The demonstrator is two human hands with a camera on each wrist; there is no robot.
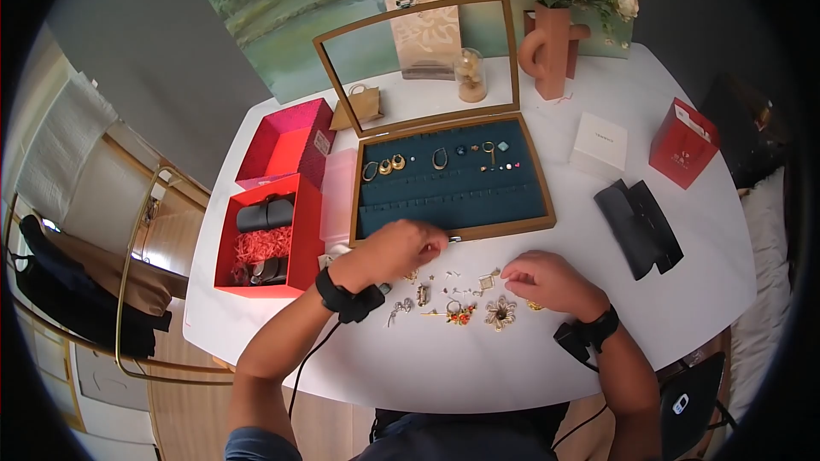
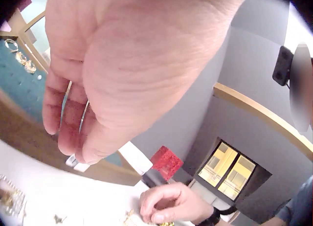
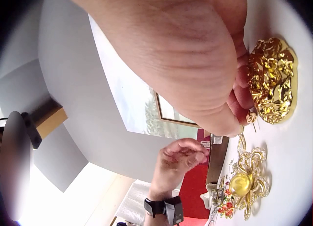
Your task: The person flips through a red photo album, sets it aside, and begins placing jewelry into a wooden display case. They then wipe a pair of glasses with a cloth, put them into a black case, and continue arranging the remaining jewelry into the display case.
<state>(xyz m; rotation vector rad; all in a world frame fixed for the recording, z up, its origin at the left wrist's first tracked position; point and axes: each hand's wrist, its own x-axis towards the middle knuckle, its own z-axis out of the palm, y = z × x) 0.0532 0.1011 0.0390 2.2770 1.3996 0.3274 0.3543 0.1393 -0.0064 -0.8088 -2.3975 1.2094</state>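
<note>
My left hand (image 1: 401, 249) hovers over the front edge of a wooden jewelry case (image 1: 531, 226), its fingers loosely bent with nothing visible in them. Near a metal latch (image 2: 76, 162) are its fingertips in the left wrist view. On the right, my other hand (image 1: 551, 283) is low over the table, thumb and fingertips pinching a small gold rose-shaped earring (image 3: 251, 117); the thumb partly hides the grip. Beside it stand a shiny gold ornament (image 3: 274, 81) and a flower brooch (image 3: 242, 184) with a yellow centre. Earrings (image 1: 386, 164) sit on the case's dark green lining.
More jewelry, including an orange flower piece (image 1: 461, 315) and a silver brooch (image 1: 400, 311), lies before me. Left are an open red box (image 1: 310, 230) and a pink box (image 1: 286, 149). Right are a white box (image 1: 598, 145), a black pouch (image 1: 636, 226) and a red bag (image 1: 683, 154).
</note>
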